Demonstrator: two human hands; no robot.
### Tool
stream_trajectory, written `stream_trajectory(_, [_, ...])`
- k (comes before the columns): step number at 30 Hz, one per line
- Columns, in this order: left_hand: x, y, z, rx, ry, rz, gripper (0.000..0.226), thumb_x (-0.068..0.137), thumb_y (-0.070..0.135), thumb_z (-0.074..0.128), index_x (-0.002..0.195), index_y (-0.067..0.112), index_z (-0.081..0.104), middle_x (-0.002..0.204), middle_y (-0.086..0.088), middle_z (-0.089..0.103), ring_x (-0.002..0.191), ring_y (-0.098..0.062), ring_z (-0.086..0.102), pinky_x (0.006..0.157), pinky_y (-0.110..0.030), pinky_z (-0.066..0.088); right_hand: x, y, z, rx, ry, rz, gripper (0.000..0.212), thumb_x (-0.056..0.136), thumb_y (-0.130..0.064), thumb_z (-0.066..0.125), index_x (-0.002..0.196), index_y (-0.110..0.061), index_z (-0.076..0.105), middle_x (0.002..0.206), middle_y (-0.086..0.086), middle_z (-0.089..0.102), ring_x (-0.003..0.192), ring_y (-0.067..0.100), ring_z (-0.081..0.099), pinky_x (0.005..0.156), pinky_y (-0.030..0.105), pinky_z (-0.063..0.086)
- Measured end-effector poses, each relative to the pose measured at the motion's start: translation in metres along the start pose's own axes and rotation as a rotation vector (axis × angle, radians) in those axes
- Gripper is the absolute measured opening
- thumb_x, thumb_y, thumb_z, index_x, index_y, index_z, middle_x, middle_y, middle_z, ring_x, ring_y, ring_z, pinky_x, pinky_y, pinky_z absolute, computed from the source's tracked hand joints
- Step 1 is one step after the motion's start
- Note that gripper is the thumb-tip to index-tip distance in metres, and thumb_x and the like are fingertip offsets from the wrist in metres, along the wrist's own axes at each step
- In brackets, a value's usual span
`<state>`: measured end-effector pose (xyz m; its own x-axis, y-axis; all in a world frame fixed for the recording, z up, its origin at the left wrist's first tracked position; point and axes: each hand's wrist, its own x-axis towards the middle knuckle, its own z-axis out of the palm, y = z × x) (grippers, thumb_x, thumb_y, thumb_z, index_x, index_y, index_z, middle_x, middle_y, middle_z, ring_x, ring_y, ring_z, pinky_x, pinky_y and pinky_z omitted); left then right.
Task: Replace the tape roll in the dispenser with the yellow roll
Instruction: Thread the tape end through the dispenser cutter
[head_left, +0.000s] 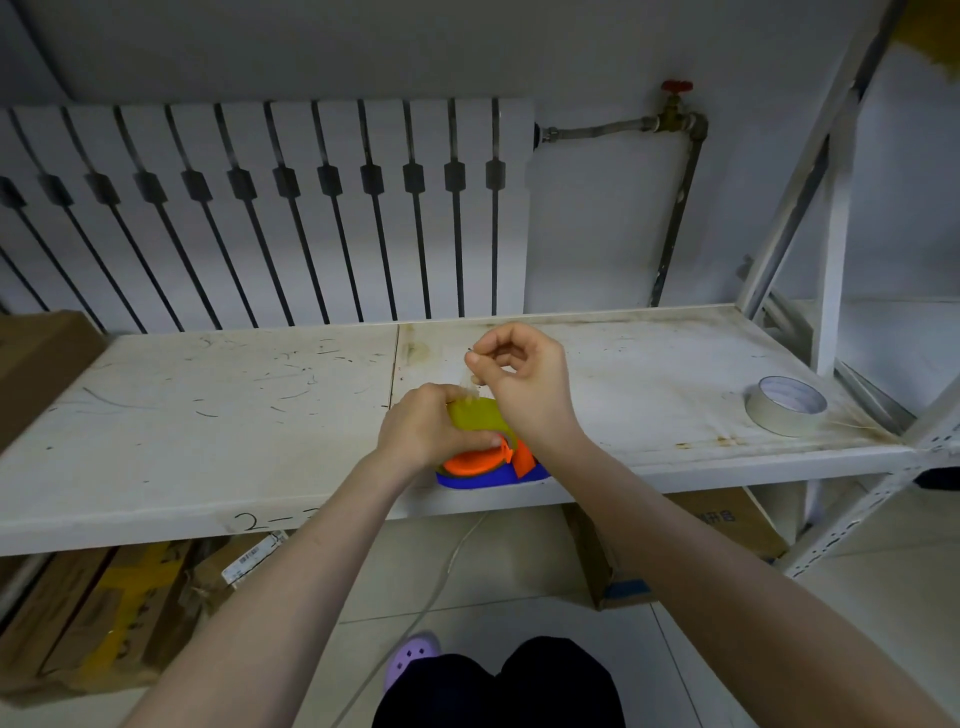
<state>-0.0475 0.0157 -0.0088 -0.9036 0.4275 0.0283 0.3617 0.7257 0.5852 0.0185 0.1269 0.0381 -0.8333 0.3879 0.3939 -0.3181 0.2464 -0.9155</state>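
From the head view, your left hand (426, 431) wraps over the yellow roll (475, 415), which sits in the blue-and-orange dispenser (488, 467) at the near edge of the shelf (208, 415); those fingers (483, 441) are curled and pressed down on the roll and the orange hub, holding it in place. Your right hand (519, 379) is raised just beyond and above the dispenser, thumb and forefinger pinched together on what looks like the free end of the tape, a thin pale strip running down from the pinch to the top of the roll. So the relation that matters is this: the strip leads up and away from the dispenser, while the orange cutter end sits on the dispenser's near right side, below your right wrist. Judging by that, you would need to bring the pinched end back toward you and down over the cutter. A white roll (787, 405) lies flat far to the dispenser's right, well apart from both hands.
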Motion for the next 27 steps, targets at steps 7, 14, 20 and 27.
stream_trajectory(7, [-0.008,-0.017,-0.006,0.018,0.004,-0.016,0.067,0.056,0.065,0.074,0.113,0.031,0.065,0.11,0.009,0.067,0.097,-0.013,0.059,0.079,-0.038,0.057,0.007,0.033,-0.041,0.315,0.271,0.408,0.014,0.082,0.005,0.063,0.079,-0.008,0.058,0.078,0.006,0.061,0.074,0.016,0.062,0.07,0.021,0.058])
stream_trajectory(14, [-0.01,-0.028,0.001,0.136,-0.023,0.02,0.064,0.061,0.061,0.074,0.113,0.024,0.069,0.111,0.007,0.071,0.098,-0.014,0.063,0.078,-0.036,0.057,0.013,0.058,-0.067,0.287,0.342,0.529,0.015,0.084,0.005,0.061,0.081,-0.009,0.058,0.083,0.004,0.06,0.079,0.014,0.062,0.073,0.024,0.056])
stream_trajectory(20, [0.002,-0.019,-0.001,0.172,-0.051,0.032,0.065,0.058,0.065,0.07,0.11,0.026,0.069,0.105,0.006,0.071,0.095,-0.015,0.063,0.079,-0.038,0.057,0.022,0.059,-0.067,0.137,0.269,0.442,0.013,0.083,0.005,0.062,0.08,-0.007,0.058,0.075,0.006,0.061,0.067,0.012,0.06,0.063,0.018,0.056])
stream_trajectory(27, [0.003,-0.005,0.006,0.23,-0.075,0.032,0.081,0.058,0.068,0.061,0.13,0.031,0.052,0.122,-0.003,0.061,0.106,-0.023,0.059,0.086,-0.039,0.053,0.023,0.056,-0.057,0.113,0.155,0.342,0.018,0.085,0.003,0.059,0.077,-0.012,0.055,0.073,0.003,0.058,0.068,0.011,0.058,0.059,0.013,0.055])
